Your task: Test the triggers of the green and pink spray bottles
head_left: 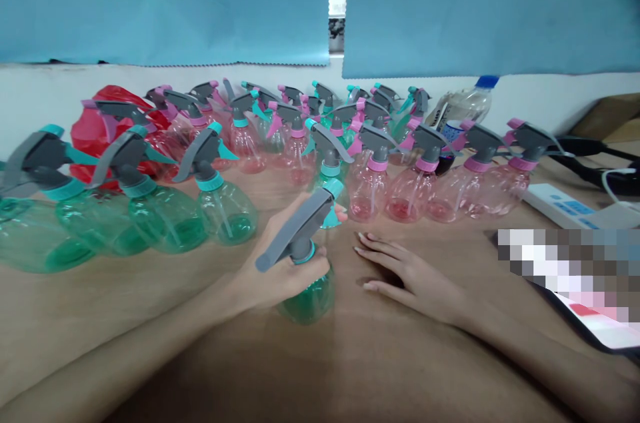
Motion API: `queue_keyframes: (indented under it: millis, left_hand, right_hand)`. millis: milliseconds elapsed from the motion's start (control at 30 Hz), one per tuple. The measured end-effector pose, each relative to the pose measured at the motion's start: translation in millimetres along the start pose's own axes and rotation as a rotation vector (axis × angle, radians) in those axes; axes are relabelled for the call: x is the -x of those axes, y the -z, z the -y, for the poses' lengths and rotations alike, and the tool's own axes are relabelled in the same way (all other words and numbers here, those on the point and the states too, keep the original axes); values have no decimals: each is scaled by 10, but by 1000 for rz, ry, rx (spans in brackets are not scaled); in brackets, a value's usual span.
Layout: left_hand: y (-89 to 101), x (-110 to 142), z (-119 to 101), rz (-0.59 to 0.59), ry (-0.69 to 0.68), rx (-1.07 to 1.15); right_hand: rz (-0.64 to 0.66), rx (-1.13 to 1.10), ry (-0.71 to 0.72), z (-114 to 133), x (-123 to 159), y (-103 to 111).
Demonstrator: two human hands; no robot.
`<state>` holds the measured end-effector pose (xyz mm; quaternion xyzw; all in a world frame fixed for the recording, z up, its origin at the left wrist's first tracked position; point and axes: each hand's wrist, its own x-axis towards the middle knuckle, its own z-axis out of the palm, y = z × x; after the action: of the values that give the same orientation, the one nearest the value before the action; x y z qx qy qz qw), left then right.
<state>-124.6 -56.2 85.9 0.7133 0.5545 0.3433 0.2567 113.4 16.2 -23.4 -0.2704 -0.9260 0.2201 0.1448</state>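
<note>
My left hand (273, 270) is wrapped round the neck of a green spray bottle (309, 296) with a grey and turquoise trigger head. The bottle is nearly upright at the middle of the table, its head leaning to the right. My right hand (405, 270) lies on the tabletop just right of that bottle, fingers stretched out and holding nothing. On the left stands a row of green spray bottles (227, 213). Beyond my right hand is a row of pink spray bottles (367, 190) with grey and pink heads.
More pink and green spray bottles crowd the back, beside a red plastic bag (107, 126) and a large clear bottle with a blue cap (467, 103). To the right are a white power strip (563, 205), black cables and a partly blurred-out tablet or phone (600, 330).
</note>
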Motion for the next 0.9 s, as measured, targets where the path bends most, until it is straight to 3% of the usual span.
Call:
queue_keyframes:
  millis: [167, 400, 900]
  left_hand:
    - [-28, -3, 24, -55, -91, -34]
    - [-65, 23, 73, -66, -114, 52]
    - [-89, 32, 146, -54, -68, 46]
  right_hand:
    - [-13, 5, 11, -22, 7, -18]
    - [2, 27, 4, -24, 8, -23]
    - [3, 17, 6, -6, 6, -12]
